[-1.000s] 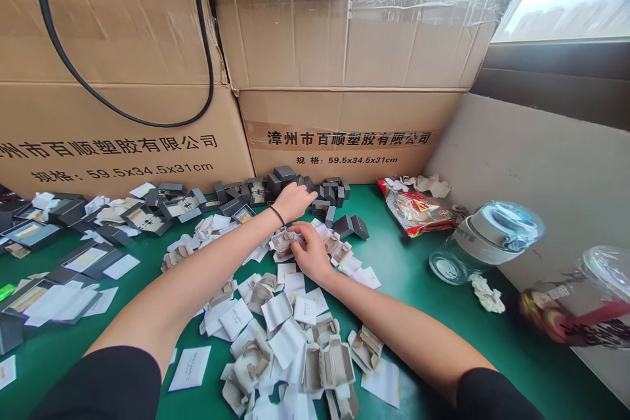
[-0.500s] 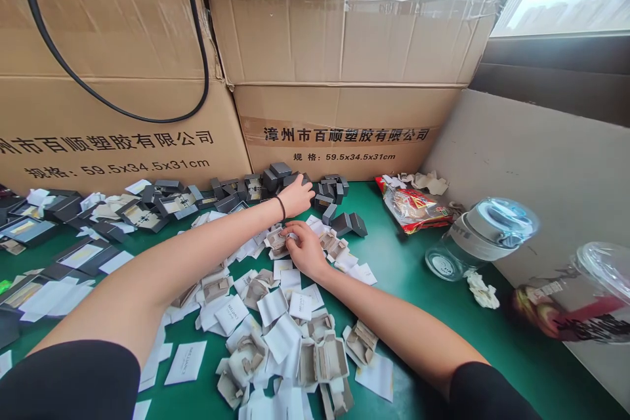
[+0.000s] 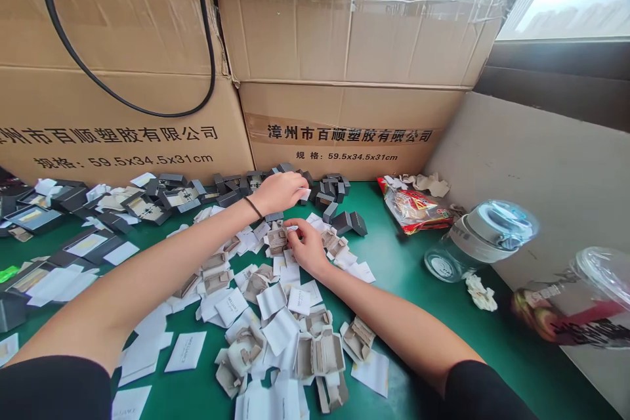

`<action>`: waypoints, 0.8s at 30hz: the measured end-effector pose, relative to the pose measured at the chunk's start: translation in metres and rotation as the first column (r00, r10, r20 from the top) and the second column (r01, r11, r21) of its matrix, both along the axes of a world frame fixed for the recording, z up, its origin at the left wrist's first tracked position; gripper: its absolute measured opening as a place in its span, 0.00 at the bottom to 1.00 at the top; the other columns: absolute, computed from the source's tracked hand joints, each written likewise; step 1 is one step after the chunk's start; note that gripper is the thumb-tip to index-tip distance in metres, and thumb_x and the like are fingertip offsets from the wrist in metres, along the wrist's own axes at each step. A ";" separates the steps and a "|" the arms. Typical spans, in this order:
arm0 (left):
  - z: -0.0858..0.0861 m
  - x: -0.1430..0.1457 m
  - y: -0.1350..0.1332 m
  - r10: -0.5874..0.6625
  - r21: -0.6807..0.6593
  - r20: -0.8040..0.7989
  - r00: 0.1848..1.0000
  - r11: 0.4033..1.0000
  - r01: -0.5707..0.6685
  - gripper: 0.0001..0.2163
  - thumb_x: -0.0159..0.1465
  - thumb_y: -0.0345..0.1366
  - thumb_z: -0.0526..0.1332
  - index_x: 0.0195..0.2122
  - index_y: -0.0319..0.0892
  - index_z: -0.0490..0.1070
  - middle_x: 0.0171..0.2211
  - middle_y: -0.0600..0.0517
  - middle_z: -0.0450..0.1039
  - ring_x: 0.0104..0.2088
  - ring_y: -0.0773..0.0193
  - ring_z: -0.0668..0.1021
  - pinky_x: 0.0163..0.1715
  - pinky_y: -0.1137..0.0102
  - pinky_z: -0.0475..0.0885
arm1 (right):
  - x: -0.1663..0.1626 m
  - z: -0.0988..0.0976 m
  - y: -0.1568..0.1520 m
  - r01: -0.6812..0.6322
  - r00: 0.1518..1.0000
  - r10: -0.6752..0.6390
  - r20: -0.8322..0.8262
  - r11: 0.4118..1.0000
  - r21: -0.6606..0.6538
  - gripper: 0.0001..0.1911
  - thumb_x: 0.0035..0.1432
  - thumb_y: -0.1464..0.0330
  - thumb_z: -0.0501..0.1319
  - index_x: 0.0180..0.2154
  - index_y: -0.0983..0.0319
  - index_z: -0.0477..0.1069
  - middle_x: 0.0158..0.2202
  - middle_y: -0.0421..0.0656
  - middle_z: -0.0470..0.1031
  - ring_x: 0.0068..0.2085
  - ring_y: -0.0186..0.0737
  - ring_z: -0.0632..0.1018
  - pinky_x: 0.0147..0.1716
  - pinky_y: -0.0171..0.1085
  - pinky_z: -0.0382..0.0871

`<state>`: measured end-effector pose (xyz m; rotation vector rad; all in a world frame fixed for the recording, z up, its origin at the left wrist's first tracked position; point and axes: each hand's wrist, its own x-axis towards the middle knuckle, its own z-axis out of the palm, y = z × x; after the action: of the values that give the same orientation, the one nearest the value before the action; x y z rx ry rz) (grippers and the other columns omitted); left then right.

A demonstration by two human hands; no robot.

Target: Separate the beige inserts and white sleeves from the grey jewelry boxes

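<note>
My left hand [image 3: 279, 191] reaches to the back of the green table [image 3: 423, 302] and is closed on a small dark grey box with a white piece at its tip, lifted just above the pile of small dark boxes [image 3: 331, 191]. A black band sits on that wrist. My right hand [image 3: 306, 241] rests on the heap of beige card inserts and white cards [image 3: 275, 315], its fingers pinching a beige insert [image 3: 277, 239].
Two large taped cardboard cartons [image 3: 344, 65] stand at the back, a black cable [image 3: 123, 102] looped across the left one. Flat dark trays [image 3: 34, 216] lie at the left. A red snack bag [image 3: 411, 207], a glass jar [image 3: 480, 236] and a lidded cup [image 3: 585, 302] are at the right.
My left hand has drawn back from the dark box pile toward me, lifting a small box. My right hand stays on the inserts, shifted slightly.
</note>
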<state>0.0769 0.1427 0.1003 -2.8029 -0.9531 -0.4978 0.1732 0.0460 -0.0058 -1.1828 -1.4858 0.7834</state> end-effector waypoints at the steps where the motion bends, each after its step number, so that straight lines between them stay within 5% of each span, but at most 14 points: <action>1: 0.004 -0.008 -0.008 0.038 -0.077 0.085 0.996 0.997 -0.032 0.12 0.62 0.37 0.51 0.36 0.41 0.73 0.36 0.49 0.75 0.35 0.62 0.75 0.34 0.69 0.65 | 0.000 0.001 -0.001 -0.033 0.999 0.032 -0.039 0.999 -0.026 0.13 0.58 0.65 0.49 0.38 0.60 0.70 0.33 0.40 0.73 0.25 0.33 0.72 0.29 0.34 0.67; 5: 0.009 -0.042 -0.040 0.183 -0.381 0.271 0.945 0.922 -0.069 0.13 0.59 0.41 0.54 0.36 0.41 0.74 0.29 0.53 0.76 0.29 0.66 0.75 0.32 0.73 0.68 | 0.001 0.004 -0.002 -0.028 0.986 0.022 -0.165 0.999 -0.037 0.16 0.60 0.60 0.47 0.37 0.61 0.70 0.33 0.41 0.74 0.27 0.34 0.73 0.29 0.33 0.66; 10: 0.000 -0.077 -0.075 0.231 -0.592 0.237 0.944 0.805 -0.048 0.17 0.59 0.46 0.54 0.41 0.43 0.75 0.35 0.52 0.78 0.32 0.64 0.77 0.33 0.73 0.70 | 0.003 0.002 -0.001 0.100 0.985 -0.099 -0.139 0.995 0.004 0.17 0.61 0.60 0.46 0.35 0.61 0.70 0.33 0.41 0.74 0.33 0.36 0.73 0.36 0.34 0.66; 16: -0.001 -0.133 -0.075 0.428 -0.383 0.217 0.877 0.864 -0.327 0.18 0.60 0.47 0.51 0.39 0.45 0.75 0.45 0.50 0.75 0.47 0.56 0.74 0.46 0.67 0.68 | 0.003 -0.005 -0.001 0.017 0.998 -0.021 -0.067 0.998 -0.056 0.18 0.60 0.58 0.48 0.31 0.61 0.70 0.31 0.41 0.75 0.32 0.37 0.74 0.33 0.34 0.66; 20: -0.008 -0.174 -0.061 0.586 -0.398 0.189 0.788 0.779 -0.484 0.22 0.57 0.51 0.53 0.45 0.43 0.70 0.47 0.45 0.70 0.46 0.53 0.73 0.43 0.64 0.70 | 0.002 -0.005 -0.004 -0.026 0.999 0.028 0.034 0.998 -0.065 0.17 0.60 0.60 0.48 0.30 0.61 0.70 0.30 0.40 0.74 0.28 0.35 0.73 0.31 0.33 0.65; 24: -0.024 -0.185 -0.057 0.577 -0.427 0.094 0.811 0.759 -0.491 0.28 0.56 0.54 0.54 0.52 0.41 0.63 0.51 0.42 0.66 0.52 0.49 0.69 0.49 0.58 0.66 | 0.001 -0.002 -0.005 -0.040 0.994 0.047 0.102 0.997 -0.073 0.17 0.60 0.61 0.48 0.30 0.61 0.71 0.29 0.40 0.75 0.28 0.35 0.72 0.31 0.33 0.64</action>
<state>-0.1080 0.0855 0.0764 -2.6011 -2.0282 -0.5903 0.1747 0.0407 -0.0081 -1.2639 -1.5847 0.8205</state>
